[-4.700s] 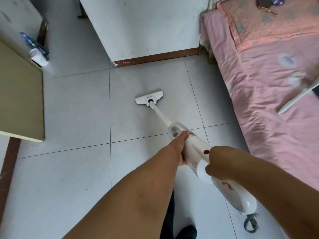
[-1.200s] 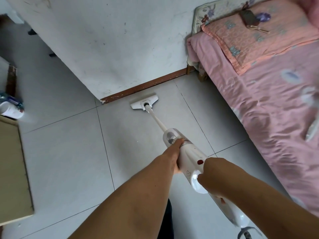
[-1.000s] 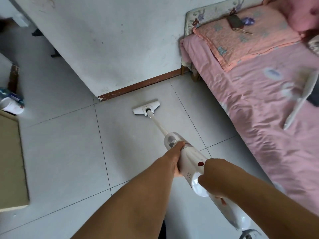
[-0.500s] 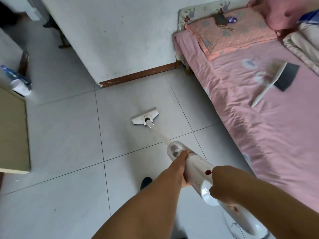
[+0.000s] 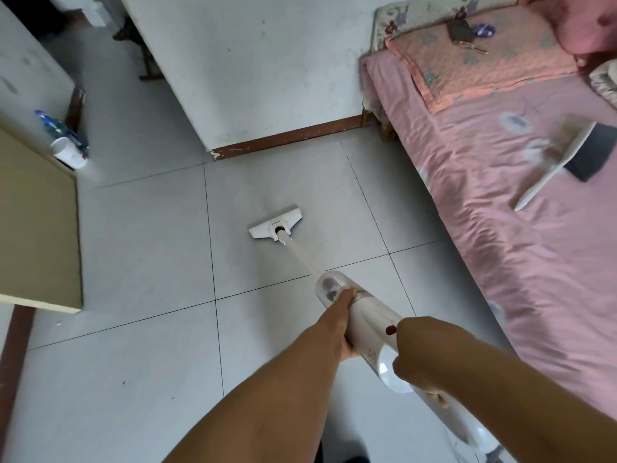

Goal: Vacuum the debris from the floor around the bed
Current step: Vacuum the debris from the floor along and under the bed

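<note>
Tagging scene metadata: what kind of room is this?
Likely a home bedroom: a pink-sheeted bed with a pillow on the right, and a stick vacuum with its head on the tiled floor.

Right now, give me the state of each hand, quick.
Left hand: closed, gripping the body of the vacuum.
Right hand: closed, gripping the handle of the vacuum.

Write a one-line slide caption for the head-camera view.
Left hand and right hand grip a stick vacuum, its floor head on grey tiles near the pink bed.
</note>
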Demonstrator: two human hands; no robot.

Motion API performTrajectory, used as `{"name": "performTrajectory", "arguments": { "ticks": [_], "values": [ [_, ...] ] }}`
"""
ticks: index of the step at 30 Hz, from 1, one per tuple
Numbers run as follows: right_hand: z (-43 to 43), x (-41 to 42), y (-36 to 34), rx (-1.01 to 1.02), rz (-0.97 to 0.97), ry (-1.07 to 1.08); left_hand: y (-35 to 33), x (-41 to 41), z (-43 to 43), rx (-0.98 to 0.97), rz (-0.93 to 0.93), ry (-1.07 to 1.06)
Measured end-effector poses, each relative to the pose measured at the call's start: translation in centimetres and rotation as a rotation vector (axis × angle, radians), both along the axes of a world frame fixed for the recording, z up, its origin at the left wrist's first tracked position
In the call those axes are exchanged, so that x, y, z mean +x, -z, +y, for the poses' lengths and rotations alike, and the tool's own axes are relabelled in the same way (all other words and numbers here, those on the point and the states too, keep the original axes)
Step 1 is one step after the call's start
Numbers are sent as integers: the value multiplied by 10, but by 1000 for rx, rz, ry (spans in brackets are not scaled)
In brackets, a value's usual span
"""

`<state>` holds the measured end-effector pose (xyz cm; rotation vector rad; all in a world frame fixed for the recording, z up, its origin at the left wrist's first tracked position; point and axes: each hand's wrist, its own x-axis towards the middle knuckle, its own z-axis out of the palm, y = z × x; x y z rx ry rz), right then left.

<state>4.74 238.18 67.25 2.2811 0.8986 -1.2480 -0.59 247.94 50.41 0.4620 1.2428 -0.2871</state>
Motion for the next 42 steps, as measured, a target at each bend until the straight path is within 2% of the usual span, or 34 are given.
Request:
{"name": "performTrajectory", "arguments": {
  "ticks": [6,10,14,17,20,28,32,38,42],
  "values": [
    [36,11,10,-6,37,82,9,9,39,8,32,1],
    [55,19,18,59,31,130,16,19,64,12,39,-14],
    [70,29,26,84,69,315,20,31,87,0,49,9],
    [81,40,25,162,32,329,23,47,102,1,28,21],
    [86,56,24,198,-8,396,22,73,112,5,15,90],
    [86,94,23,101,13,504,19,144,110,42,-33,310],
    [72,106,29,195,-51,610,23,169,97,41,-21,415],
    [58,156,27,231,12,714,22,215,91,41,8,458],
    [66,188,28,189,-1,695,23,250,94,40,-26,479]
  ]
}}
